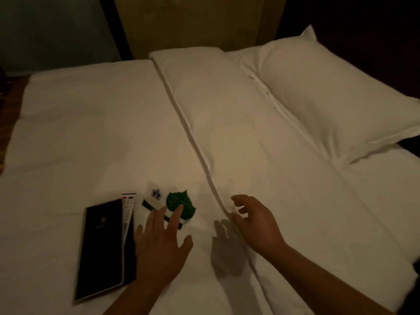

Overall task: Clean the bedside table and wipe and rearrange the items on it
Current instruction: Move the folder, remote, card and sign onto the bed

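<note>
Nearest the camera, two bare forearms reaching over a white bed (91,123) in dim, warm light. Left hand (159,244) flat and spread, palm down, fingers splayed and holding nothing, the two longest fingertips (179,209) lying on the lower edge of a green leaf-shaped card (180,204). Right hand (254,221) loosely open with fingers curled, empty, poised at the folded edge of the white duvet (227,123), casting a shadow on the sheet between the two hands; whether touching the fold or just above it, impossible to tell. Just left of the left hand, a black folder (102,246) with a small pale emblem on its cover, lying flat on the sheet, its long side running away from the camera. Tucked under the folder's right edge, a white remote control (127,208), its button end poking out beyond the top corner. Beside the remote, a white card with a dark crest (154,196), partly under the green leaf. Farther off, the duvet's folded seam running diagonally up the bed. At the far right, a white pillow (329,98) resting against the duvet. Beyond the bed, a tan headboard panel (193,23) and dark wall.
</note>
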`<state>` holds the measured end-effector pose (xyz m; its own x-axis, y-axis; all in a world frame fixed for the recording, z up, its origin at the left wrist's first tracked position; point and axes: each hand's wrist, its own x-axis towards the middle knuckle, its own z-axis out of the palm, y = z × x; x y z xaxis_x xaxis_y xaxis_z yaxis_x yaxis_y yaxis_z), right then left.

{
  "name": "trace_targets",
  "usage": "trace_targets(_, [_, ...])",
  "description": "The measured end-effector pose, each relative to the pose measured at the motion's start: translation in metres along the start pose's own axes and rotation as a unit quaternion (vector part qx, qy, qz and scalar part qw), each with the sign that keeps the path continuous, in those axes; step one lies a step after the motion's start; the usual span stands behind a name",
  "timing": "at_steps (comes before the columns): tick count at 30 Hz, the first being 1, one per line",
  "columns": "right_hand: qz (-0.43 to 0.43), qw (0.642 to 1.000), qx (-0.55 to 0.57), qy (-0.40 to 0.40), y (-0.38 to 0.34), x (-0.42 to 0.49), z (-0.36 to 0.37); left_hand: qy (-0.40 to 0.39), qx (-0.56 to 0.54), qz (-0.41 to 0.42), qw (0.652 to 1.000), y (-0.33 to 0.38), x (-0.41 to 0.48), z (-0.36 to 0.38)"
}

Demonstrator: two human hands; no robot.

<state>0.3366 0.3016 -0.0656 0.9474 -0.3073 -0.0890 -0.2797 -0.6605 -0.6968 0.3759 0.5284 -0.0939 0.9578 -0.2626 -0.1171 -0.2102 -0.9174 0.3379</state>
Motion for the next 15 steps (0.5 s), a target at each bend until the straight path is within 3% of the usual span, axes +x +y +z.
trace_targets(15, [0.125, 0.983, 0.025, 0.133, 0.156, -0.131, -0.176, -0.058, 0.021, 0.166, 0.984, 0.24, -0.057, 0.06])
